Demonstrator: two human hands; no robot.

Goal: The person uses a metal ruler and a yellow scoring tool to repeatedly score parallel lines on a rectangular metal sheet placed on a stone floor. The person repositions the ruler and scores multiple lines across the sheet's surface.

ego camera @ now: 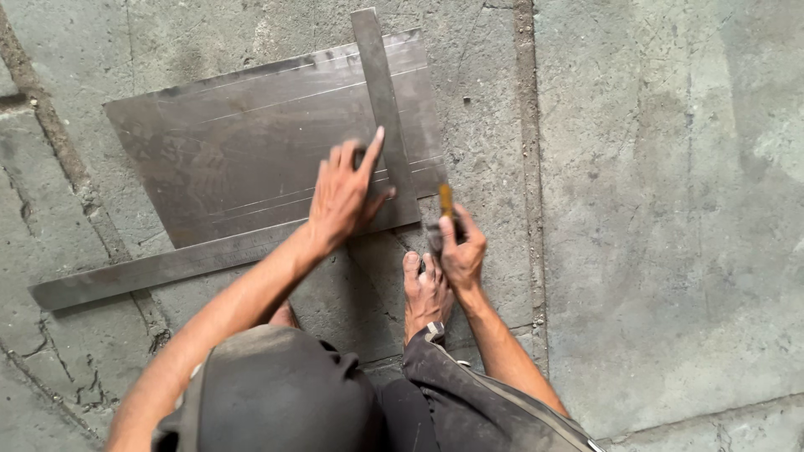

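Marking the sheet at mid-frame

My left hand (342,197) presses the square (387,117) onto the sheet (251,151); my right hand (459,251) grips a marker (446,201). If my pressure eases, the square could slide.

A left hand (343,194) presses a steel square (251,249) onto sheet metal (243,142) while the right hand (460,253) grips a yellow-handled scriber (446,203).

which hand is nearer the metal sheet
Left. The left hand presses the steel square on the metal sheet; the right hand holds a scriber just off its edge.
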